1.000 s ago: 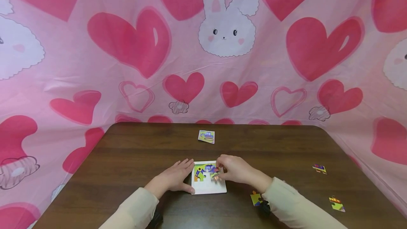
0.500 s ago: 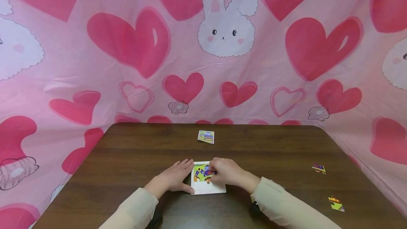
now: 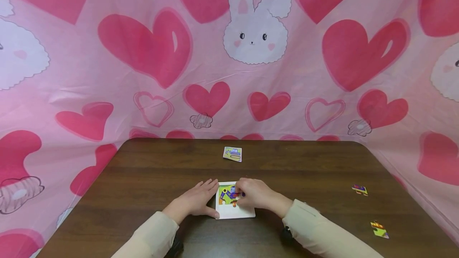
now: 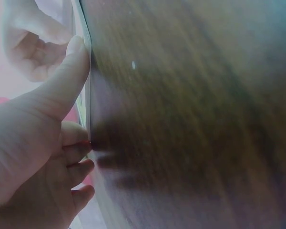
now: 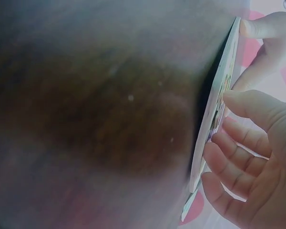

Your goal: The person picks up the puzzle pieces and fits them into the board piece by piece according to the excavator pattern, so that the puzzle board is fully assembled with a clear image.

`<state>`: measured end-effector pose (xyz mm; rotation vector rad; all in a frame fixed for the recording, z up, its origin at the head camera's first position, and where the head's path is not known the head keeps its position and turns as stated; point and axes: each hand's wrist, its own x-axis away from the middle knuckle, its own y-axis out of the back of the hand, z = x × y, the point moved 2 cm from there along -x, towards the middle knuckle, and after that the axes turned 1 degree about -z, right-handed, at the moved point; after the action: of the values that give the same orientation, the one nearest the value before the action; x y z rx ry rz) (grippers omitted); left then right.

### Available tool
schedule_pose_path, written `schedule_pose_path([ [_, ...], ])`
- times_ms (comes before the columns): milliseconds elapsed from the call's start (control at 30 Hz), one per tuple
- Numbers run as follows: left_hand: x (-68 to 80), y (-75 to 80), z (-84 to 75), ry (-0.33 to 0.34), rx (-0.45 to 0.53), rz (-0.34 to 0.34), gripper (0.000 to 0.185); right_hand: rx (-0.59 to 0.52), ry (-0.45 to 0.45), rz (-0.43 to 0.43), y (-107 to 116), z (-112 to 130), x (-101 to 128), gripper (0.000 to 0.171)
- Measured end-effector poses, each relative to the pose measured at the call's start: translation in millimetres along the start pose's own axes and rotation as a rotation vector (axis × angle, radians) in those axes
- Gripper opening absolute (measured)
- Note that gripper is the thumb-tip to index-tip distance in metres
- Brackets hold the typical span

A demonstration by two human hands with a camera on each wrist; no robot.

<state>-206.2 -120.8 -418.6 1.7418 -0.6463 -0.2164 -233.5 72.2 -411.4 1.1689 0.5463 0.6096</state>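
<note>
Puzzle tray [image 3: 234, 212] lies mid-table [image 3: 143, 178], near edge. Left hand [image 3: 195, 200] is laid flat, fingers straight, thumb braced against tray's left side. A piece [image 3: 234, 197] is pinched over the tray by right hand [image 3: 256, 194], fingers curled.

Dark wooden table [image 3: 143, 178]; pink backdrop cloth [image 3: 89, 71], red hearts, white bunnies; even light

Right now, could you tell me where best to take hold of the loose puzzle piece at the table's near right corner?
Probably from above, pinching its opposite edges: the puzzle piece lies flat on the table with bare wood around it, far from both hands, so no side is blocked.
</note>
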Motion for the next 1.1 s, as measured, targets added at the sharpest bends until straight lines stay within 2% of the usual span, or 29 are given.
schedule_pose_path([
  [200, 0.2, 0.2, -0.6, -0.001, 0.001, -0.004, 0.092, -0.029, 0.057, 0.014, 1.0, -0.2, 1.5, 0.012],
  [433, 0.6, 1.0, -1.2, 0.001, 0.007, 0.001, 0.091, -0.004, 0.081, 0.004, 0.6, 2.3, 1.9, 0.012],
  [867, 1.5, 2.6, -2.2, -0.005, 0.0, -0.002, 0.09, 0.047, 0.096, -0.012, -1.1, 6.5, -1.1, 0.011],
  [1100, 0.7, 1.9, -1.5, -0.008, 0.002, 0.003, 0.09, 0.036, 0.078, 0.015, -0.8, 8.2, -1.1, 0.014],
])
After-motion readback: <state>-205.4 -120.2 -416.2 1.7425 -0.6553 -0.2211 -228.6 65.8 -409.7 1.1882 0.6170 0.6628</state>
